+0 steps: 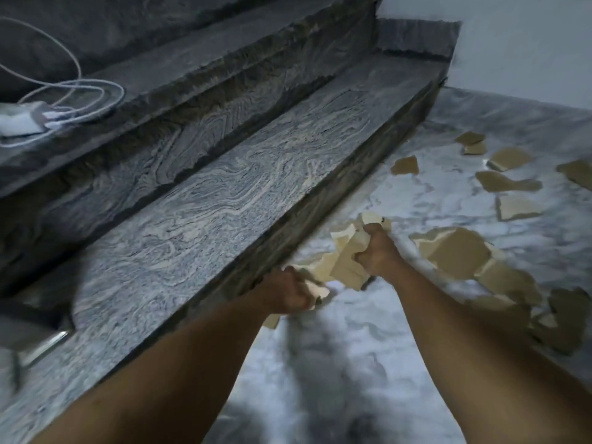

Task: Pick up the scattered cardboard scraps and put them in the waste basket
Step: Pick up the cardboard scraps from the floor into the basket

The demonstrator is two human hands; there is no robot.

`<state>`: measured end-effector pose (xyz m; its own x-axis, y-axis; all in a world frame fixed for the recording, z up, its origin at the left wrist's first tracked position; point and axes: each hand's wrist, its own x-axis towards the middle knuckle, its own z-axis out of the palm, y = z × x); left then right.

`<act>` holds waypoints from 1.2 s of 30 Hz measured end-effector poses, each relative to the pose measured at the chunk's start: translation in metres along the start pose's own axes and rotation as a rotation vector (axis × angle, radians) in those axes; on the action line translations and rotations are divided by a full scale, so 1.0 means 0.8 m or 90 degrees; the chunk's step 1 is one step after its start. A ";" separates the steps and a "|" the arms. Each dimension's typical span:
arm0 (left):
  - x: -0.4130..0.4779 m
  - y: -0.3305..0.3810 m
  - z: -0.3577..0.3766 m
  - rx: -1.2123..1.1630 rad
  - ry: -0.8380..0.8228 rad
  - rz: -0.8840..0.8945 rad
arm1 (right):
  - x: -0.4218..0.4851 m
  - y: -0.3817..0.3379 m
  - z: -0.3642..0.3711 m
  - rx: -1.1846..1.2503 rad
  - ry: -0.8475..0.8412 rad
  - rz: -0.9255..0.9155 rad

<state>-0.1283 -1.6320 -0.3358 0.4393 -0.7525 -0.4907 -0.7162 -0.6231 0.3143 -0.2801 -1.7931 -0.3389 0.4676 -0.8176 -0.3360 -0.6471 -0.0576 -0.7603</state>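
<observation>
Both of my hands grip a bundle of tan cardboard scraps held above the marble floor, close to the edge of the lowest stair. My left hand curls round the bundle's lower left end. My right hand clutches its upper right part. Several more loose cardboard scraps lie scattered on the floor to the right, some far off and some near my right forearm. No waste basket is in view.
Dark veined stone stairs rise on the left. A white charger with coiled cables lies on the second step. The white marble floor spreads below my arms. A pale wall stands at the upper right.
</observation>
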 end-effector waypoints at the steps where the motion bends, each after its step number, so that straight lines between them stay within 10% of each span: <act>1: -0.005 -0.014 0.006 0.029 -0.015 -0.034 | -0.005 0.002 0.001 -0.016 -0.014 -0.008; 18: -0.033 -0.057 0.024 -0.026 0.052 -0.181 | -0.090 0.056 -0.012 -0.094 -0.065 0.090; 30: -0.003 0.016 0.006 0.198 0.099 0.137 | -0.148 0.089 0.030 -0.207 -0.008 0.128; 36: 0.042 0.044 0.002 0.065 -0.040 0.079 | -0.142 0.097 0.039 -0.203 0.009 0.116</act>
<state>-0.1394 -1.6785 -0.3427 0.3124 -0.8053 -0.5039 -0.8153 -0.4995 0.2928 -0.3650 -1.6867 -0.3772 0.3206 -0.8384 -0.4409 -0.8750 -0.0839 -0.4769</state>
